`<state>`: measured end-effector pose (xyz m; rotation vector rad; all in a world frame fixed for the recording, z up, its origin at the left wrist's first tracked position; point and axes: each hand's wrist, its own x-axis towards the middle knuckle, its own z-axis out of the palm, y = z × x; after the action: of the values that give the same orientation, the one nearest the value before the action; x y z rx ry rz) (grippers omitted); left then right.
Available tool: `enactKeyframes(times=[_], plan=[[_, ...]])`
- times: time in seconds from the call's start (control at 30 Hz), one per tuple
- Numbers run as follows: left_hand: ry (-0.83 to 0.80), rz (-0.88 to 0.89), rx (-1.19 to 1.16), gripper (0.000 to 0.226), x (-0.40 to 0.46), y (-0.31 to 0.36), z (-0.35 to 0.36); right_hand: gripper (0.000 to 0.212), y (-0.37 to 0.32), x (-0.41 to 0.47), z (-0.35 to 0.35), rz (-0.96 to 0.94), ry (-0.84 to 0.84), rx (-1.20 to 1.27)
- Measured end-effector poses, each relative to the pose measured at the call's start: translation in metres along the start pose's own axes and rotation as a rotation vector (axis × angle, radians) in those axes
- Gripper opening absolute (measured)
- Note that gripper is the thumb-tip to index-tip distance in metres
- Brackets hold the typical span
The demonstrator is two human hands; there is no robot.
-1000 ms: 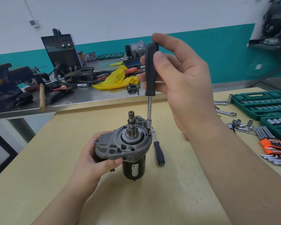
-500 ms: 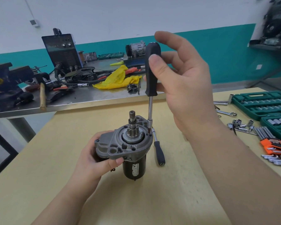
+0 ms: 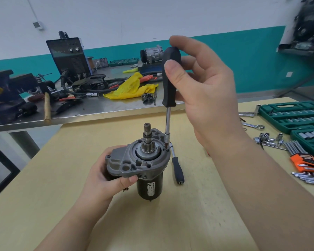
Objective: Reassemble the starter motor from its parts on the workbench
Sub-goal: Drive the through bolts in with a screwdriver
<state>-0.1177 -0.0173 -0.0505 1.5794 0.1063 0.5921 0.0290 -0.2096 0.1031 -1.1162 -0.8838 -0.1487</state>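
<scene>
We see the starter motor (image 3: 143,163) upright on the workbench (image 3: 188,223), left hand (image 3: 105,180) still gripping its housing. Right hand (image 3: 203,84) now pinches the nut driver (image 3: 169,82) handle with its thumb lower, fingers looser; tip stays on the flange bolt.

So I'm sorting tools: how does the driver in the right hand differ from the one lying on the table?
The held driver stands upright, its tip on the starter motor; the lying driver rests flat beside it. The held one's handle looks longer. Both have black handles and metal shafts.
</scene>
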Motion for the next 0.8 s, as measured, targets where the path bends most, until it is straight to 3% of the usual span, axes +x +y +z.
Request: enactKeyframes(times=[0.3, 0.43, 0.53, 0.8], plan=[[0.005, -0.015, 0.019, 0.081, 0.0001, 0.0003, -0.0004, 0.035, 0.0023, 0.0017, 0.0008, -0.051, 0.022, -0.087], [0.002, -0.017, 0.024, 0.082, -0.0002, 0.0010, -0.0001, 0.022, 0.0005, 0.0007, 0.0000, 0.014, 0.007, 0.044], [0.000, -0.018, 0.021, 0.082, -0.0003, 0.0013, -0.0002, 0.028, -0.0015, -0.0011, -0.0020, 0.089, -0.036, 0.148], [-0.001, -0.005, 0.024, 0.082, -0.0003, 0.0016, 0.0004, 0.033, 0.0005, 0.0013, 0.0008, -0.016, -0.017, -0.026]])
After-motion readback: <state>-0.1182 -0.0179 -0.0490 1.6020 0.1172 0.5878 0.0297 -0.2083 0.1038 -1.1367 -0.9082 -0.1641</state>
